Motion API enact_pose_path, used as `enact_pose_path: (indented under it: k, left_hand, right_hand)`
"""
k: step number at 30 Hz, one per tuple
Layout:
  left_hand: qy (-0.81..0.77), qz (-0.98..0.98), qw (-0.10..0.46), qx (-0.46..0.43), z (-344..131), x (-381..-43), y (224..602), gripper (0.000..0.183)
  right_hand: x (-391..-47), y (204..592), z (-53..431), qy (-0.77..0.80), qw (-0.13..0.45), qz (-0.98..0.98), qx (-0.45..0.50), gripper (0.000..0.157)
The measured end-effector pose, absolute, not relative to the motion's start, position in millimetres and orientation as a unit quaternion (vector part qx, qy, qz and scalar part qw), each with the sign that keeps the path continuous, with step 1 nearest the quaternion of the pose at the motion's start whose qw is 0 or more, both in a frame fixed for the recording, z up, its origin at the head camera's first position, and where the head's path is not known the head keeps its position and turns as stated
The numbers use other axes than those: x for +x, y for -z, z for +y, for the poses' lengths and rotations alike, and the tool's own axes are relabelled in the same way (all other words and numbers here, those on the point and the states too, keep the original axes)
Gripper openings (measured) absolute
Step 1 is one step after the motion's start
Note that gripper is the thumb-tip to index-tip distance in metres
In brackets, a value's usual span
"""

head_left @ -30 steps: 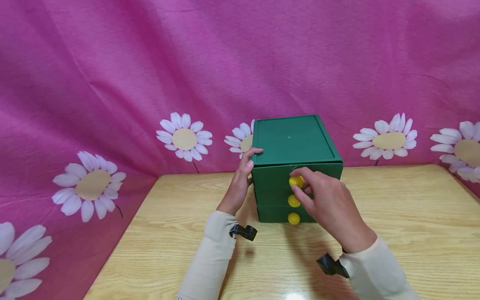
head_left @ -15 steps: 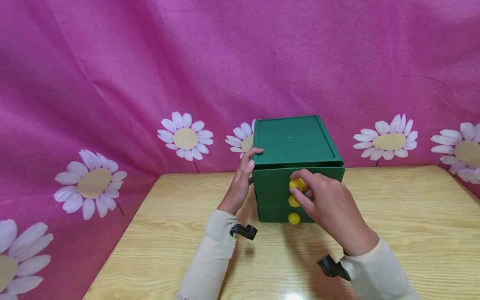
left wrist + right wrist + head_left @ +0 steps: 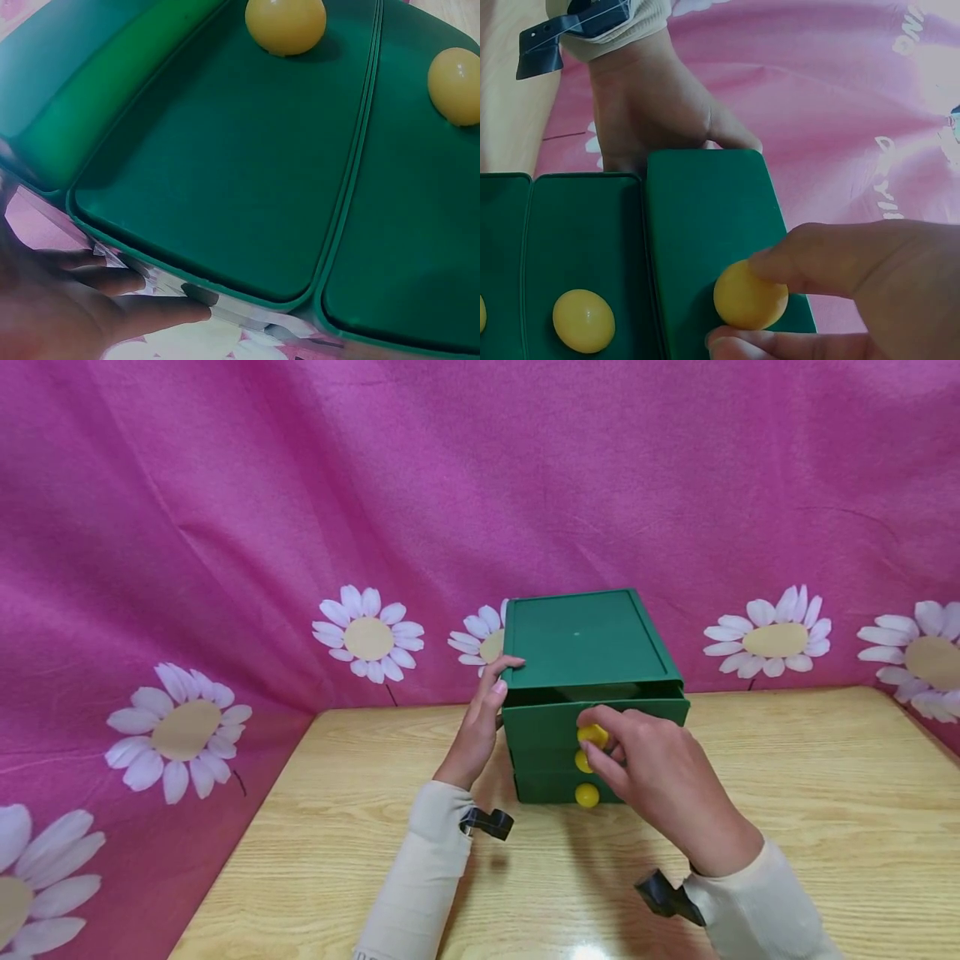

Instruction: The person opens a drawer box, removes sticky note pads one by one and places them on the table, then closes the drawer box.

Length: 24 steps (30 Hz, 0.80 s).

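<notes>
Magenta daisy-print cloth (image 3: 480, 468) is hung left of and behind the green three-drawer chest (image 3: 585, 639), which is set on a wood-grain desk (image 3: 322, 802). The chest's left side is touched by the left hand (image 3: 474, 735), its fingers extended, nothing gripped. At the chest's front, the top drawer (image 3: 542, 727) is drawn partly out, its contents hidden; its yellow knob (image 3: 592, 735) is pinched between thumb and fingers of the right hand (image 3: 667, 777).

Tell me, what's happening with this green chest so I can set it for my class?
A person's right hand pinches the yellow top knob of a green chest on a wooden table. The top drawer is partly open; the middle drawer and bottom drawer look closed. The left hand rests against the chest's side.
</notes>
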<state>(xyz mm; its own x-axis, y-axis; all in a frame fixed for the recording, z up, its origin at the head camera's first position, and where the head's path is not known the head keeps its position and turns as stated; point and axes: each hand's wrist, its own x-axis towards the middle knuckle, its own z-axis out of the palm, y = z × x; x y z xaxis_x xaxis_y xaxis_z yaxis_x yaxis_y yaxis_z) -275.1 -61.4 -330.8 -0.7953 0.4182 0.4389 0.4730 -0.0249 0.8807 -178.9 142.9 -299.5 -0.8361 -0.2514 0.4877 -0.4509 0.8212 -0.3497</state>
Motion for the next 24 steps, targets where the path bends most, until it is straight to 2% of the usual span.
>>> enact_pose_path:
  k: [16, 24]
  left_hand:
    - [0.636, -0.701, 0.022, -0.322, -62, -274, 333, 0.044]
    - [0.634, -0.699, 0.025, -0.329, -62, -275, 333, 0.044]
  right_hand:
    - [-173, 298, 142, -0.207, 0.229, -0.929, 0.207, 0.021]
    - [-169, 295, 141, -0.196, 0.218, -0.933, 0.209, 0.023]
